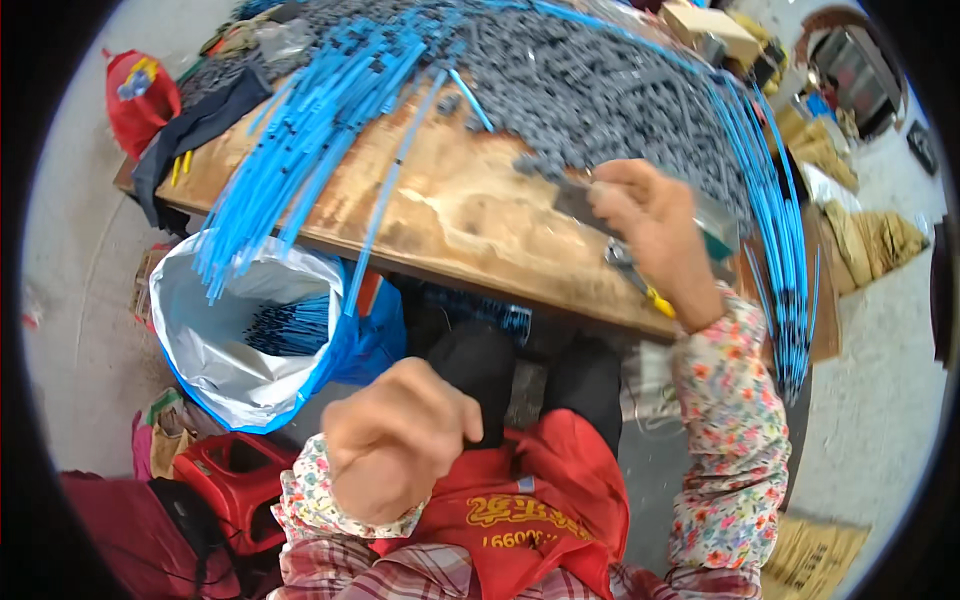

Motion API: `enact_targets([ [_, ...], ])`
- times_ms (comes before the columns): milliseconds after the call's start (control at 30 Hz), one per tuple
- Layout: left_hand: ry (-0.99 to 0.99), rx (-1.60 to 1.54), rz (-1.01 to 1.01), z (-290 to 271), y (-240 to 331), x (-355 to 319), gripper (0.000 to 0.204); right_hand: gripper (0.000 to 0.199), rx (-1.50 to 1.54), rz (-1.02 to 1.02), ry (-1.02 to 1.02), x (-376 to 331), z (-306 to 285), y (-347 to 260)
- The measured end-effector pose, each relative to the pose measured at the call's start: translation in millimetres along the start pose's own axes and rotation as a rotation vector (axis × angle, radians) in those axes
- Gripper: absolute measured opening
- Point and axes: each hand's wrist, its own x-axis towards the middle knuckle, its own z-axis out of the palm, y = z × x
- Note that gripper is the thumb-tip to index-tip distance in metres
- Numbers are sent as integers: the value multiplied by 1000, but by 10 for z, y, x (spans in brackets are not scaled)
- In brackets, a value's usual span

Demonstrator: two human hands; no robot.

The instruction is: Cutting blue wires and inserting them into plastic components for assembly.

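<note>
Two hands | right grip [650, 225] closed on grey part [580, 200] | left [400, 440] fisted | plywood table [470, 220], concrete floor [80, 250]

The floor [80, 250] is grey and bare, in bright light. A brown wooden worktop [450, 215] stands in the middle. A red plastic stool [225, 480] sits low on the left. Flat brown cardboard [815, 555] lies on the floor at the right.

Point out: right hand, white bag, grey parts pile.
right hand [650, 225], head view, back of the hand.
white bag [200, 340], head view, inner wall.
grey parts pile [590, 90], head view, middle of the heap.
</note>
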Motion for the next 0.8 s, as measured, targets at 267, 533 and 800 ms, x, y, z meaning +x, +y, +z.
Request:
enact_targets([
  [267,199,127,-247,-627,72,15,18,46,-20,163,-211,1324,1499,-93],
  [533,269,158,-342,-983,222,-196,18,90,-30,219,251,2049,2473,-561],
  [800,395,190,-363,-1176,328,-334,19,80,-115,273,296,2230,2760,-552],
])
